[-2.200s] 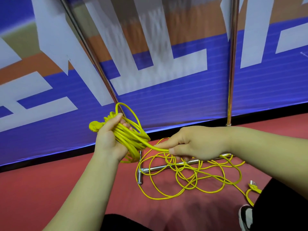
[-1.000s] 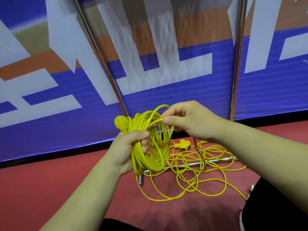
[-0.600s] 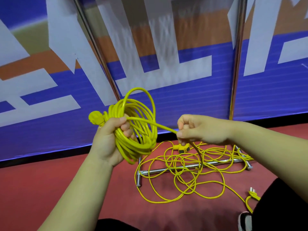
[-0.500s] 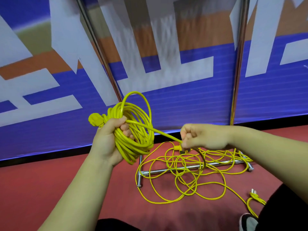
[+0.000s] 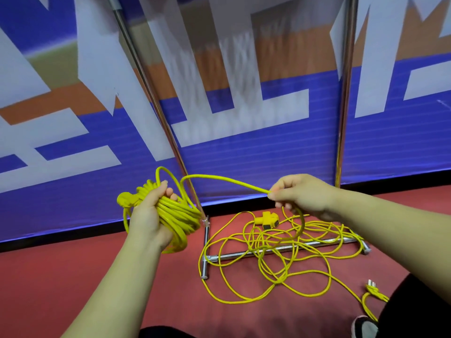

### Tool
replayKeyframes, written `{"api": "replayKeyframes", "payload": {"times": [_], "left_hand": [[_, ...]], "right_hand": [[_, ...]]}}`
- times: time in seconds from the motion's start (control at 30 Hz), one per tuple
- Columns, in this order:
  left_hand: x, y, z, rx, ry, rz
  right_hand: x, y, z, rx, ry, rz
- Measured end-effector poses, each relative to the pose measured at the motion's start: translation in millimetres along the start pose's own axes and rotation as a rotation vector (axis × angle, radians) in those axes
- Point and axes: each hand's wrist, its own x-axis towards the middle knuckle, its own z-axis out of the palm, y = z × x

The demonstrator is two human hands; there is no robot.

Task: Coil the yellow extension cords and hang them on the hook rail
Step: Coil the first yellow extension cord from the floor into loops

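The coil [image 5: 175, 215] is bright yellow, and so is the loose cord [image 5: 280, 264] strewn at 4 o'clock. The socket [image 5: 267, 219] is yellow with dark faces. The plug [image 5: 373, 287] at 5 o'clock is yellow with silvery pins. The floor [image 5: 73, 276] is a plain dull red. The banner [image 5: 244, 167] is blue with faint horizontal lines and big white angular shapes. It has an orange band, an olive patch towards 10 o'clock and a black strip along its foot. The rack [image 5: 206, 237] is shiny chrome.

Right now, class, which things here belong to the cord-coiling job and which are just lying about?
Job: coiled yellow cord bundle, gripped by left hand; loose yellow cord, pinched by right hand; chrome tube stand, probably the rail's frame.
Lying about: blue-and-white banner; red floor; light shoe.
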Motion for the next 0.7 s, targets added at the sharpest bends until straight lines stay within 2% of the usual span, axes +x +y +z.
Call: {"api": "replayKeyframes", "payload": {"times": [0.13, 0.27, 0.47, 0.6, 0.7], "left_hand": [[4.2, 4.6, -9.8, -0.004, 0.07, 0.042], [-4.2, 8.9, -5.6, -0.032, -0.046, 0.042], [-24.3, -1.4, 11.0, 0.09, -0.347, -0.064], [-34.0, -16.2, 20.0, 0.252, -0.516, -0.121], [-38.5, -28.2, 24.2, 0.365, -0.564, -0.151]], "right_hand": [[3.2, -6.0, -1.8, 0.15, 0.281, 0.071], [8.0, -10.7, -2.7, 0.234, 0.428, 0.242], [15.7, -26.2, 1.9, 0.402, 0.465, 0.275], [15.5, -46.5, 6.5, 0.506, 0.461, 0.177], [9.6, -59.3, 15.6, 0.412, 0.36, 0.077]]}}
